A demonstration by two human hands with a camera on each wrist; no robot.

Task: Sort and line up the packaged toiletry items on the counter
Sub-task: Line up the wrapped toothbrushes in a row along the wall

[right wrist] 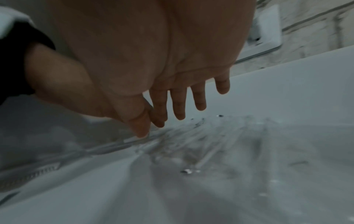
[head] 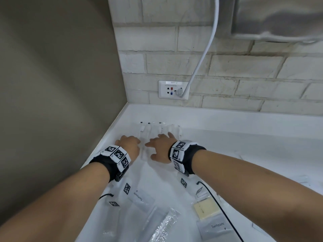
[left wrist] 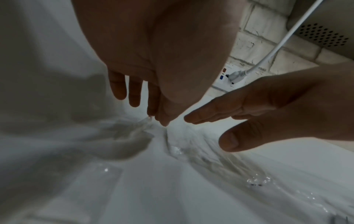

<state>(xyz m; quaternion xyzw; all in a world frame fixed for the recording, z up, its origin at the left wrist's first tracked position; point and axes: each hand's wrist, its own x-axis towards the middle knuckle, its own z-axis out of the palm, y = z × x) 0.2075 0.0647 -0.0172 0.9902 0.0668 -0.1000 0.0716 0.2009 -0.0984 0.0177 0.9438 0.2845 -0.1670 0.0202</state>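
While both hands (head: 146, 149) spread flat, fingertips (left wrist: 164, 122) touch clear packets (head: 153, 131).

Both forearms reach toward the far left corner of the table (head: 227, 119), the left hand (head: 130, 145) and right hand (head: 161, 149) side by side, palms down — fingers (right wrist: 180, 103) extended and relaxed, pointing forward — thumbs turned inward.

"Toothpaste" is printed on a near-left packet (head: 141, 198) and again on a near-right packet (head: 216, 227). The far wall socket plate (head: 173, 90) bears a small label, apparently "9PP-2".
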